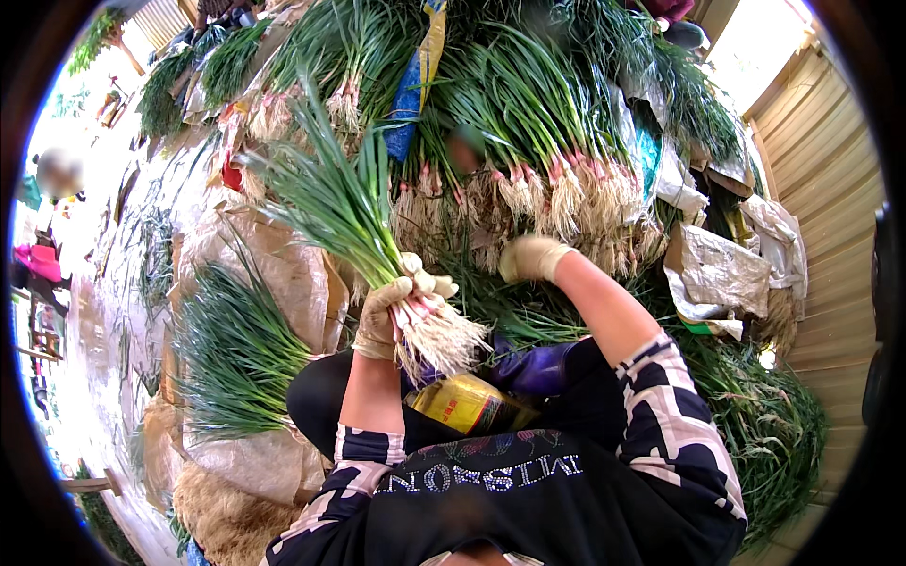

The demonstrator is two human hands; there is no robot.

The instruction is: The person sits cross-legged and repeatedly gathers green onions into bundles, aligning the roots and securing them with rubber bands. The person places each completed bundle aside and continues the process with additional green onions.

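Observation:
My left hand (380, 318), in a pale glove, is closed around a bunch of green garlic plants (357, 230). The leaves point up and away to the left, and the trimmed-looking pinkish bulbs with long white roots (442, 339) hang toward my lap. My right hand (536, 259), also gloved, is blurred by motion and reaches toward the hanging roots of a large stacked pile of green garlic (559, 134). Its fingers are hard to make out, so whether it holds anything is unclear. Below the held bunch, a yellow printed package (463, 405) lies between my legs.
On a woven sack (244, 230) at my left lies another green garlic bundle (237, 354). Fibrous cut roots (230, 513) are heaped nearer me. Loose leaves (764, 424) pile up at right beside a ribbed wall (814, 184). Purple boots (534, 368) are before me.

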